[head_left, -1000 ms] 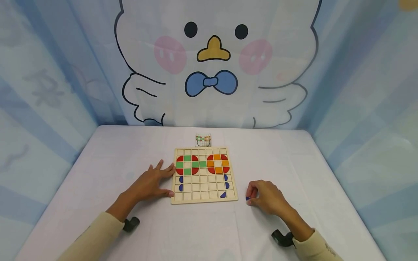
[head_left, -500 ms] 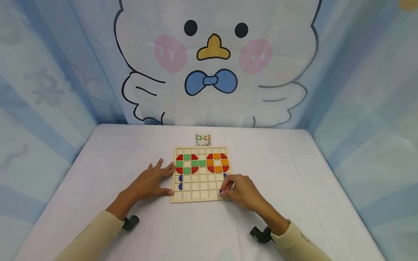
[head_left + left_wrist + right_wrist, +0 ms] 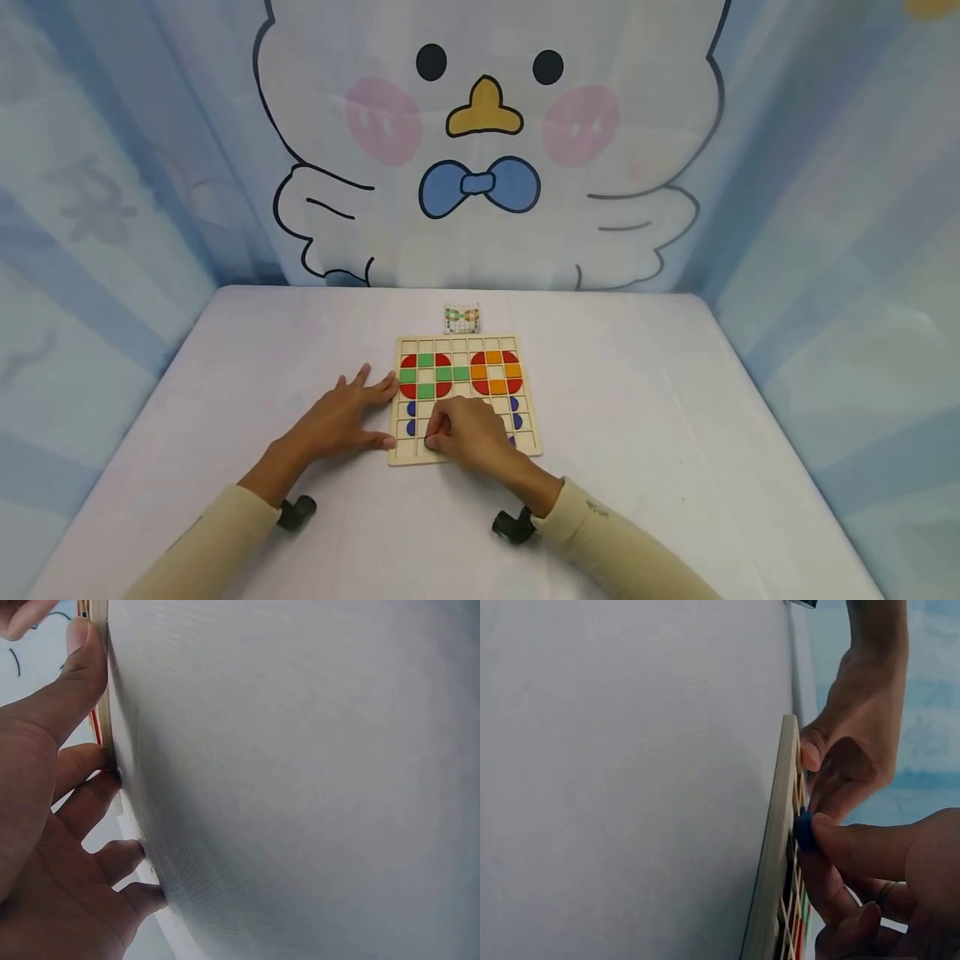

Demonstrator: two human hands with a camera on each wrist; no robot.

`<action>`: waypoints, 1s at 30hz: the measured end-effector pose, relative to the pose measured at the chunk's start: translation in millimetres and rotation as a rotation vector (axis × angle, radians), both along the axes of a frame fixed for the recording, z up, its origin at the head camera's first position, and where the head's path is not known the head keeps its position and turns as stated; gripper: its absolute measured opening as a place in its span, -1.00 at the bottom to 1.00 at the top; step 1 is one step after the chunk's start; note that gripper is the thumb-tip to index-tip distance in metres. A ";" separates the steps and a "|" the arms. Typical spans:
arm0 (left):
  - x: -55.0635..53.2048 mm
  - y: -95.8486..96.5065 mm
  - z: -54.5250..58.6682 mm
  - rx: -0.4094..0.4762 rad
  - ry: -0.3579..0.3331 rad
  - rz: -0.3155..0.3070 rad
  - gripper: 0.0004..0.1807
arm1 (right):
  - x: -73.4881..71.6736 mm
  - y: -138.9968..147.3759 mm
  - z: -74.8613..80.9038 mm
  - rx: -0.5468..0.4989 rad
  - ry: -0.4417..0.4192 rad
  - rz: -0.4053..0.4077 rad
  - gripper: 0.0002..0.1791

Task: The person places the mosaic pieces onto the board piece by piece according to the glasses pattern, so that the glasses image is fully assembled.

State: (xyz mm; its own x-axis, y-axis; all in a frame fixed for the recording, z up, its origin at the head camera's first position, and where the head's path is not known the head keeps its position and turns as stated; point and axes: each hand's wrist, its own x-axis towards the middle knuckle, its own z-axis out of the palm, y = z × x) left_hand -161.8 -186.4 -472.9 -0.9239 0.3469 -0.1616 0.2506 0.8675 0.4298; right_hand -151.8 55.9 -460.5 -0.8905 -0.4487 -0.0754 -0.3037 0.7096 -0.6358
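A wooden grid board (image 3: 461, 360) lies on the table with red, green, orange and blue flat pieces in its cells. My right hand (image 3: 474, 433) is over the board's lower left part, pinching a small blue piece (image 3: 805, 831) between thumb and fingers at the grid surface. It hides several lower cells. My left hand (image 3: 337, 421) rests at the board's left edge, fingers spread, with thumb and a fingertip touching the rim. Blue half-round pieces sit in the left column (image 3: 412, 408) and the right column (image 3: 513, 403); another blue piece at lower right is partly covered.
Just behind the board lies a small pattern card (image 3: 462, 319) with a similar coloured grid. White cloth (image 3: 637, 400) covers the table. A printed curtain (image 3: 480, 242) stands at the back and sides. Each wrist carries a black camera (image 3: 513, 527).
My right hand has moved left with the blue piece, from the table right of the board, across its lower right corner, to its lower left part. My left hand stays on the edge.
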 end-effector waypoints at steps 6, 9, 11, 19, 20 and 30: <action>-0.3 0.7 0.8 -0.003 0.007 -0.002 0.10 | 1.4 -9.0 -3.9 0.017 0.028 -0.001 -0.82; -0.4 -0.2 1.7 -0.003 0.014 -0.005 0.10 | 1.6 -12.2 -4.7 0.008 0.025 -0.017 -0.81; -0.4 -0.8 2.1 0.000 0.015 -0.007 0.09 | 1.7 -13.8 -5.1 0.001 0.019 -0.024 -0.81; 0.5 0.6 -0.6 0.019 0.016 -0.007 0.08 | 2.9 -10.8 -5.3 -0.009 0.013 -0.030 -0.84; 0.5 1.2 -1.2 0.023 0.015 -0.008 0.08 | 3.5 -8.8 -4.3 -0.014 0.017 -0.033 -0.85; 0.8 4.1 -2.9 -0.002 0.005 0.005 0.12 | 4.2 31.8 7.0 0.035 0.184 -0.043 -0.52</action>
State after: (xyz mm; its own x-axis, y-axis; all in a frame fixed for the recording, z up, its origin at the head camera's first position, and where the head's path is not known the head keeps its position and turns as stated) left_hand -161.0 -182.3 -475.8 -0.9263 0.3423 -0.1578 0.2485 0.8693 0.4273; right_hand -147.6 87.7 -453.5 -0.9091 -0.4096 0.0756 -0.3813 0.7454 -0.5469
